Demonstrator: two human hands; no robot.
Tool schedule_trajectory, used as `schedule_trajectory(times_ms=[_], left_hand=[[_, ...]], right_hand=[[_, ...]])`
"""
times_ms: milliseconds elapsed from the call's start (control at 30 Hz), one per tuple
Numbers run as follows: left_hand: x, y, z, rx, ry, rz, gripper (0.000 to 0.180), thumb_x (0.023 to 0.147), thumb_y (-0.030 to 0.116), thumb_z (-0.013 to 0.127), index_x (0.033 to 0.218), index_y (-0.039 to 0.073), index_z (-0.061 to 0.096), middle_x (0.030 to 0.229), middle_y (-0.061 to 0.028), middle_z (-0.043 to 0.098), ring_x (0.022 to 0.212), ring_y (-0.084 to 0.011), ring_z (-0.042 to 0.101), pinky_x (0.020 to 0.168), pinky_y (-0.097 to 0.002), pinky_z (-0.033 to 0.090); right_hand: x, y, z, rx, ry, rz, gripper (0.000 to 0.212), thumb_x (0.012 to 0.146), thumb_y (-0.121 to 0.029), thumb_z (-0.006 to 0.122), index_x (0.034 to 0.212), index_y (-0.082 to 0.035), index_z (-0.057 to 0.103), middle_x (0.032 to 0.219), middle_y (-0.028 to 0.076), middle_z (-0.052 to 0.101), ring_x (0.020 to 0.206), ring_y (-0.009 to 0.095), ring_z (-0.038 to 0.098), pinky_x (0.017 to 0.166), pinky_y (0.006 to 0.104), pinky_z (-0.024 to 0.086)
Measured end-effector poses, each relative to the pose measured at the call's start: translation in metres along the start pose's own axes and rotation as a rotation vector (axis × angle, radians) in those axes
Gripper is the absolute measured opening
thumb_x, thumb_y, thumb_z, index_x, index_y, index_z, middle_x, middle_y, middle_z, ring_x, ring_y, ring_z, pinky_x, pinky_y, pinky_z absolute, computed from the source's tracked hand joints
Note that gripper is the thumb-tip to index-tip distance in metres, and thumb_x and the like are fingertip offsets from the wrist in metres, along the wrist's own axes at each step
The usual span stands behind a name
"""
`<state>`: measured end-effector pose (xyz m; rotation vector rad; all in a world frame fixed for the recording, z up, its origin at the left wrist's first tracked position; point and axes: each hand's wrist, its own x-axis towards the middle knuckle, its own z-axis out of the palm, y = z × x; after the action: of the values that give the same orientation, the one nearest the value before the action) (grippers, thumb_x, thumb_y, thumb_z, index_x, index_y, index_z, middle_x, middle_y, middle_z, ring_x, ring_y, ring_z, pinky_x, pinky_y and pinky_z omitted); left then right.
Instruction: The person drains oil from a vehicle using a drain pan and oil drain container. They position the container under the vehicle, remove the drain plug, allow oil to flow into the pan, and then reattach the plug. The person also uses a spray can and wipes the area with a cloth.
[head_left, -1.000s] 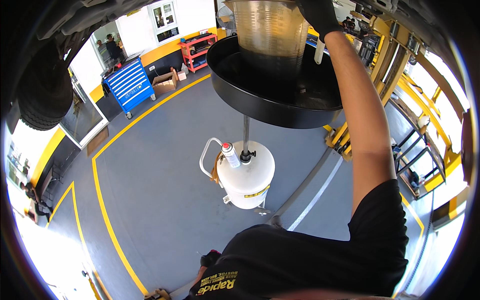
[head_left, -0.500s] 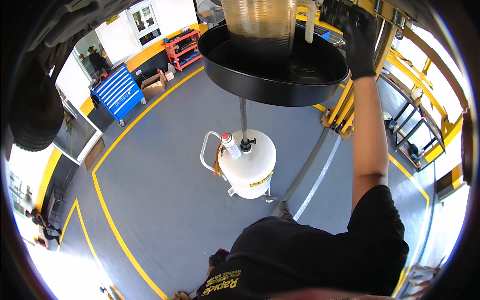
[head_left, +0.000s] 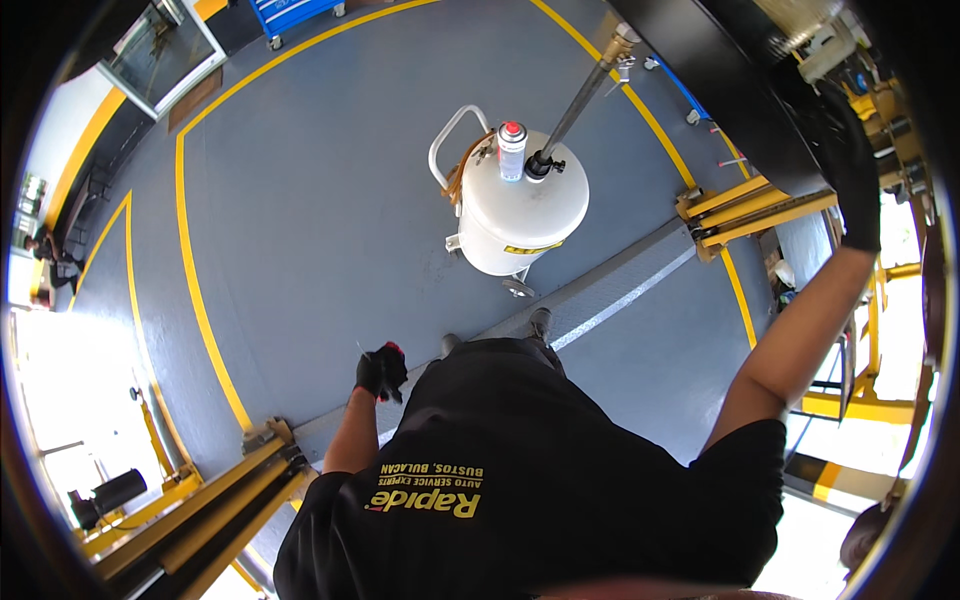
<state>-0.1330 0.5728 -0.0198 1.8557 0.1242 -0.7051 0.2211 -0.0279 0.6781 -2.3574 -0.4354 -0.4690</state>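
Observation:
My left hand (head_left: 382,372), in a black glove with red trim, is closed low at my left side. A thin, pale shaft sticks out of it, but what kind of thing it holds is unclear. My right hand (head_left: 848,165), also gloved in black, is raised at the upper right beside the big black drain pan (head_left: 725,85). Its fingers are dark and blurred there, so their grip does not show. The pan sits tilted in view on a metal pole (head_left: 582,100) rising from a white oil drain tank (head_left: 525,205). On the tank's top stands a red-capped spray can (head_left: 511,152).
Yellow lift parts (head_left: 765,210) stand at the right, and a yellow lift post (head_left: 200,500) at the lower left. A blue tool cabinet (head_left: 290,12) is at the top edge. A metal floor strip (head_left: 610,290) crosses before my feet. Someone sits far left.
My view has swung downward and right, bringing my left hand and feet into sight. The clear cylinder above the pan has mostly left the picture. My right arm remains raised beside the pan.

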Motion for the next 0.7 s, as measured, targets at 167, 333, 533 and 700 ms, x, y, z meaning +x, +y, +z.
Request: schedule_trajectory(times_ms=[167,333,533,700], left_hand=[[0.019,0.132,0.005,-0.732,0.65,-0.089,0.021,0.103,0.024,0.056,0.112,0.007,0.064,0.094,-0.0033,0.066,0.087,-0.0152,0.062,0.078,-0.0347,0.052],[0.048,0.232,-0.02,-0.974,0.607,0.157,0.034,0.103,0.022,0.054,0.128,0.001,0.062,0.118,-0.0079,0.065,0.112,-0.0181,0.06,0.097,-0.0353,0.05],[0.057,0.329,-0.037,-1.441,0.189,0.254,0.047,0.1,0.025,0.051,0.142,0.003,0.051,0.135,-0.0145,0.058,0.124,-0.03,0.059,0.105,-0.0446,0.05],[0.078,0.355,-0.032,-1.45,0.127,0.329,0.052,0.095,0.023,0.049,0.143,0.003,0.05,0.137,-0.0164,0.057,0.125,-0.0313,0.058,0.107,-0.0455,0.05]], right_hand=[[-0.076,-0.025,0.09,0.647,0.679,-0.212,0.05,0.104,-0.031,0.056,0.145,-0.003,0.054,0.135,0.016,0.064,0.123,0.027,0.061,0.1,0.0397,0.052],[-0.148,0.027,0.287,1.729,0.083,0.395,0.063,0.105,-0.046,0.048,0.146,0.003,0.051,0.133,0.024,0.064,0.122,0.037,0.062,0.104,0.0486,0.051],[-0.163,0.015,0.407,2.191,-0.446,0.913,0.081,0.099,-0.062,0.049,0.155,-0.004,0.042,0.152,0.031,0.046,0.136,0.046,0.051,0.114,0.0564,0.042],[-0.154,0.018,0.428,2.101,-0.466,0.923,0.084,0.098,-0.067,0.048,0.154,-0.005,0.044,0.154,0.031,0.044,0.14,0.046,0.047,0.116,0.057,0.039]])
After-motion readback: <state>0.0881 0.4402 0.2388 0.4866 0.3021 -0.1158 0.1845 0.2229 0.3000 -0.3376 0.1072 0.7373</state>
